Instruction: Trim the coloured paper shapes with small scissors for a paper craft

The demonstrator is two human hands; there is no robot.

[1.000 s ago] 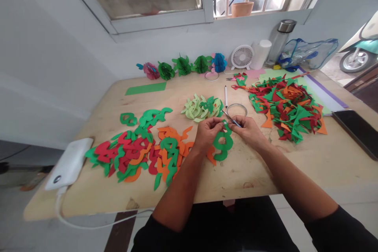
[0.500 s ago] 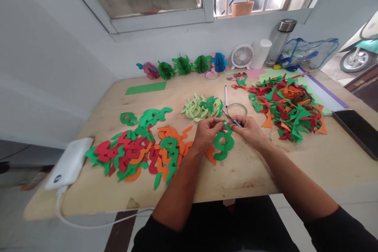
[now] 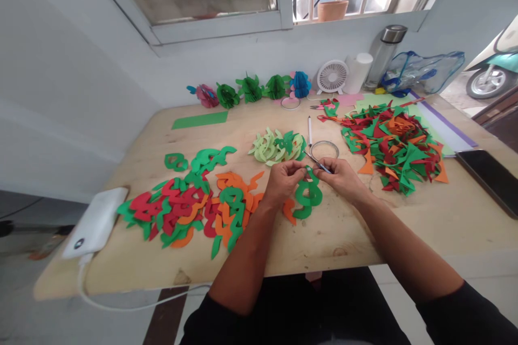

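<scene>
My left hand (image 3: pixel 286 177) pinches the top of a green wavy paper cutout (image 3: pixel 314 194), which hangs down over the table with an oval hole in it. Closed around a slim pointed metal tool (image 3: pixel 324 167), perhaps tweezers, my right hand (image 3: pixel 338 175) is at the cutout's top edge. The tool's thin tip points up and to the left; its exact kind is unclear. Just beyond my fingers lies a pile of pale green curved cutouts (image 3: pixel 265 148) with darker green ones. An orange paper piece (image 3: pixel 288 210) lies beside my left wrist.
Red, green and orange cutouts (image 3: pixel 182 205) are heaped at left. Paper scraps (image 3: pixel 399 145) form a mound at right, beside a phone (image 3: pixel 489 180). A wire ring (image 3: pixel 325 143) and white pen (image 3: pixel 309 132) lie ahead. A small fan (image 3: pixel 332 76) stands by the wall.
The green cutout's hanging part has swung slightly to the right. Both hands stay in nearly the same place, with the same grip.
</scene>
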